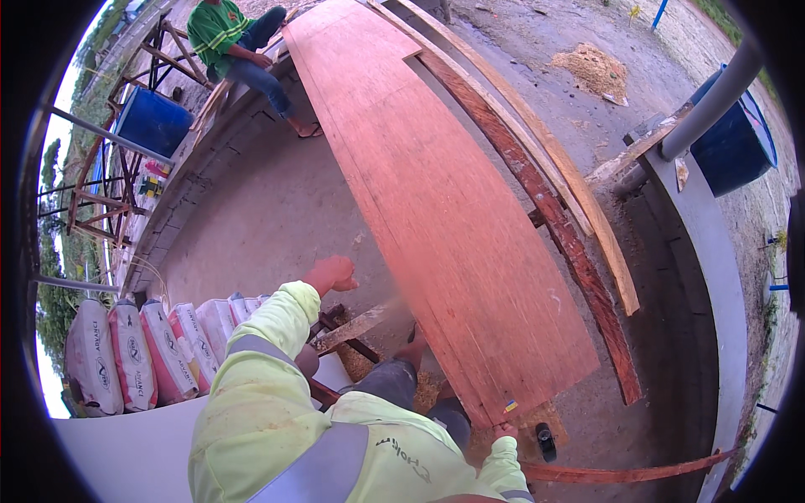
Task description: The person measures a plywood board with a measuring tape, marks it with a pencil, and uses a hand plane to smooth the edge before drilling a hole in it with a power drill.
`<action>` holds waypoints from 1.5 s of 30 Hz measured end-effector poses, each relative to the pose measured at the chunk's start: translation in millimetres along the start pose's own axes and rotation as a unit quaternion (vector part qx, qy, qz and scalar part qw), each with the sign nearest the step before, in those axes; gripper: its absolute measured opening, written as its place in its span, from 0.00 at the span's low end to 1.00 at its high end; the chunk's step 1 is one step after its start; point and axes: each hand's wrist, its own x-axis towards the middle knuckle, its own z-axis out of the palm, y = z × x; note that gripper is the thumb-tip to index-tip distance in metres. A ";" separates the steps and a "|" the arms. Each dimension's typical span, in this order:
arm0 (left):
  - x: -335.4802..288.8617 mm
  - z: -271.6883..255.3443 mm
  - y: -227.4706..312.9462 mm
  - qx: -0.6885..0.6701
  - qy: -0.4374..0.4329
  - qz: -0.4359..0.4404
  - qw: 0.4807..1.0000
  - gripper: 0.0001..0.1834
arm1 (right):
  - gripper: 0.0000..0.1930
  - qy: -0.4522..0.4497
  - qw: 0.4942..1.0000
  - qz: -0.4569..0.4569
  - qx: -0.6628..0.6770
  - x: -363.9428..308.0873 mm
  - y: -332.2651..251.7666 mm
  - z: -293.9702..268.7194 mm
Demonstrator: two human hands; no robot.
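A long reddish plywood sheet [453, 226] stretches from the far end toward me, with a notch in its far right edge. My right hand [505, 430] is at its near end, fingers closed at the edge beside a small yellow-and-blue sticker [511, 407]. My left hand [331, 275] is raised left of the sheet, apart from it, with the fingers curled and nothing visible in them. Along the sheet's right side run a dark red-brown timber [579, 251] and a paler timber [599, 239]. A small black object [546, 442] lies near my right hand.
A person in a green shirt [225, 38] sits at the far left. Several upright sacks [134, 356] line the left. Blue barrels [154, 121] stand on both sides. A grey pipe [713, 101] rises at right; a thin red-brown strip [620, 474] crosses near me.
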 end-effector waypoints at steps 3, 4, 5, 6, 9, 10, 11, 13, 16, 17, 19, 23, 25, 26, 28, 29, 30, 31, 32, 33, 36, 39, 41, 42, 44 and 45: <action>7.0 5.2 1.4 -0.004 0.006 0.008 1.000 0.22 | 0.11 -0.008 1.000 -0.002 -0.016 0.9 -0.1 -0.5; 8.6 6.4 1.9 -0.004 0.010 0.014 1.000 0.22 | 0.09 -0.013 0.999 0.023 -0.026 0.9 -1.5 -1.3; 9.6 7.1 2.3 0.005 0.005 0.001 1.000 0.22 | 0.08 -0.023 0.998 0.057 -0.026 0.6 -3.7 -1.9; 10.2 7.3 3.0 -0.003 0.014 0.020 1.000 0.22 | 0.08 -0.016 0.998 0.048 -0.036 -0.4 -6.3 -2.4; 9.7 6.2 5.0 -0.010 0.004 0.022 1.000 0.22 | 0.08 -0.015 0.998 0.027 -0.054 -4.0 -15.3 -3.3; 9.4 5.5 5.5 -0.017 0.015 0.024 0.999 0.21 | 0.08 -0.015 0.997 0.009 -0.074 -4.9 -17.7 -2.7; 9.3 5.4 6.6 -0.018 0.005 0.011 1.000 0.21 | 0.08 -0.020 0.997 -0.003 -0.081 -6.7 -18.8 -3.7; 12.2 4.3 7.5 -0.032 0.016 0.042 0.998 0.21 | 0.09 -0.024 1.000 0.009 -0.001 -7.7 -17.9 -1.3; 16.0 9.4 9.3 -0.046 0.017 0.046 0.998 0.19 | 0.14 0.003 0.991 0.034 -0.129 -4.6 -5.8 -0.4; 17.9 10.9 9.5 -0.039 0.030 0.021 0.999 0.18 | 0.14 0.031 0.989 0.031 -0.144 -3.0 0.5 2.8; 23.1 13.4 9.5 -0.058 0.050 0.036 0.996 0.18 | 0.13 0.052 0.985 0.043 -0.160 1.7 13.3 6.4; 45.0 10.6 4.0 -0.153 0.091 0.000 0.984 0.15 | 0.13 0.078 0.984 0.059 -0.151 9.1 30.6 15.1; 65.3 6.0 -0.4 -0.205 0.134 -0.011 0.970 0.14 | 0.13 0.085 0.984 0.064 -0.143 10.2 33.2 17.8; 78.0 3.2 -3.1 -0.249 0.180 -0.054 0.950 0.14 | 0.11 0.090 0.986 0.060 -0.129 10.4 34.1 18.2; 107.6 -4.8 -11.7 -0.276 0.227 -0.055 0.932 0.14 | 0.09 0.094 0.987 0.057 -0.119 11.4 37.2 17.4; 123.9 -10.6 -16.8 -0.294 0.280 -0.089 0.910 0.14 | 0.11 0.095 0.990 0.102 -0.015 11.1 40.6 17.1; 140.2 -15.5 -21.3 -0.300 0.279 -0.072 0.909 0.14 | 0.13 0.059 0.983 0.141 0.100 13.2 44.9 16.4; 156.8 -20.9 -25.4 -0.327 0.300 -0.104 0.890 0.15 | 0.16 0.072 0.989 0.127 0.014 15.5 50.7 16.0; 173.1 -26.5 -28.9 -0.349 0.323 -0.150 0.867 0.16 | 0.16 0.095 0.988 0.118 0.003 17.5 57.3 13.6; 187.8 -30.6 -32.1 -0.357 0.317 -0.136 0.868 0.16 | 0.16 0.074 0.981 0.169 0.062 20.3 63.7 9.7; 227.0 -42.0 -38.9 -0.399 0.313 -0.179 0.843 0.18 | 0.13 0.118 0.974 0.116 0.152 24.3 77.7 10.3; 252.5 -46.7 -40.8 -0.401 0.299 -0.214 0.839 0.20 | 0.11 0.119 0.983 0.113 0.082 18.3 69.6 7.2; 259.8 -50.2 -40.6 -0.419 0.301 -0.246 0.821 0.20 | 0.10 0.128 0.970 0.155 0.133 9.5 50.3 6.0; 259.4 -52.5 -39.8 -0.422 0.292 -0.234 0.826 0.20 | 0.08 0.110 0.953 0.184 0.215 5.1 38.3 7.3; 249.9 -63.9 -38.5 -0.396 0.299 -0.239 0.835 0.17 | 0.09 0.147 0.962 0.177 0.149 -1.1 14.1 13.0; 238.3 -71.8 -40.8 -0.400 0.297 -0.228 0.837 0.17 | 0.10 0.157 0.968 0.161 0.111 -4.5 3.4 15.6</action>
